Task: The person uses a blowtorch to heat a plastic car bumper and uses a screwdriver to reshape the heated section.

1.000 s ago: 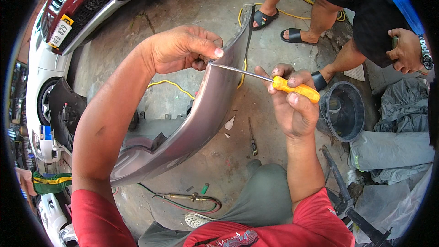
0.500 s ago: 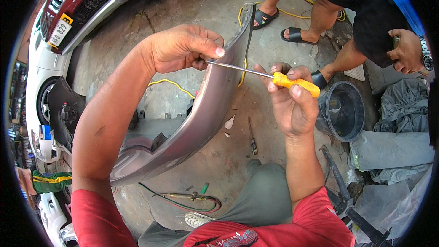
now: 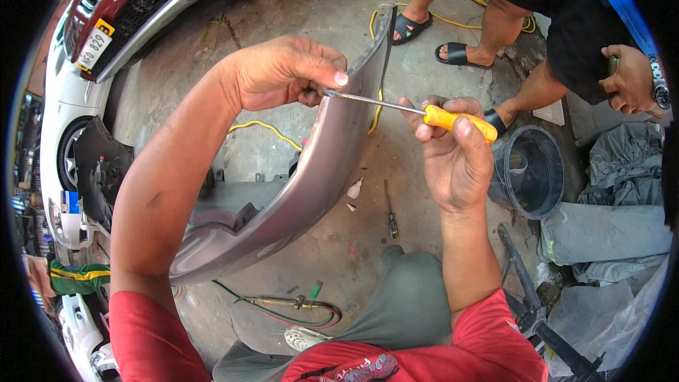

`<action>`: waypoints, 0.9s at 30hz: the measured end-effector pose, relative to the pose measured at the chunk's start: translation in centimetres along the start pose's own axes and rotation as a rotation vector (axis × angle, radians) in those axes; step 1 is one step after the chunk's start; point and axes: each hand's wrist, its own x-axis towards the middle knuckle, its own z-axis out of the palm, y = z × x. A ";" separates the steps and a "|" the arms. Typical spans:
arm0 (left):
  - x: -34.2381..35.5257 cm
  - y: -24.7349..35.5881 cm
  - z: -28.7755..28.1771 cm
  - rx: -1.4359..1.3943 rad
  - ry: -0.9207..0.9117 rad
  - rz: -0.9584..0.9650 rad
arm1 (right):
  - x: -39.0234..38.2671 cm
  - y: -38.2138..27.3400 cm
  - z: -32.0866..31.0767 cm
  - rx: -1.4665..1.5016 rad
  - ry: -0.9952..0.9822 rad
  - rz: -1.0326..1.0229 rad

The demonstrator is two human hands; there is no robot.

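A long grey car bumper (image 3: pixel 311 177) curves from the lower left up to a narrow far end. My left hand (image 3: pixel 290 74) grips its upper edge, thumb on top and fingers curled behind, partly hidden. In my right hand (image 3: pixel 456 152) is a screwdriver (image 3: pixel 453 122) with a yellow handle, held between thumb and fingers. Its metal shaft reaches left across the bumper, and the tip touches or nearly touches the edge just below my left thumb.
On the concrete floor lie another screwdriver (image 3: pixel 391 219), a small white nozzle bottle (image 3: pixel 355 189) and a gas torch (image 3: pixel 297 303) with hoses. A black bucket (image 3: pixel 530 173) stands at right beside grey sheeting (image 3: pixel 608 230). Bystanders' legs (image 3: pixel 495 28) are beyond; a red car (image 3: pixel 134 0) is far left.
The screwdriver's handle has shifted slightly right and its tip a little up, with the fingers of my right hand adjusting around it. My left hand stays in place on the bumper.
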 end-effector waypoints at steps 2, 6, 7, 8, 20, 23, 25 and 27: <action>0.0 0.0 0.0 -0.006 -0.007 0.004 | -0.1 -0.1 0.1 0.004 0.002 -0.005; 0.1 -0.3 0.0 0.015 0.013 0.013 | -0.3 -0.5 0.2 0.017 0.001 -0.014; 0.1 -0.3 0.0 0.012 0.012 0.009 | -0.3 -0.5 0.2 0.016 -0.004 -0.017; 0.1 -0.3 -0.1 0.010 0.004 0.008 | -0.3 -0.5 0.1 -0.005 0.012 -0.011; 0.1 -0.5 -0.8 -0.007 -0.053 -0.005 | -0.3 0.1 -0.1 -0.020 0.075 -0.008; 0.2 -0.6 -0.8 -0.001 -0.059 0.003 | -0.3 0.2 0.0 -0.046 0.124 -0.002; 0.2 -0.5 -0.8 -0.001 -0.068 0.002 | -0.2 0.2 0.1 -0.043 0.130 -0.005; 0.2 -0.5 -0.8 0.002 -0.069 -0.003 | -0.3 -0.1 0.2 -0.056 0.137 -0.009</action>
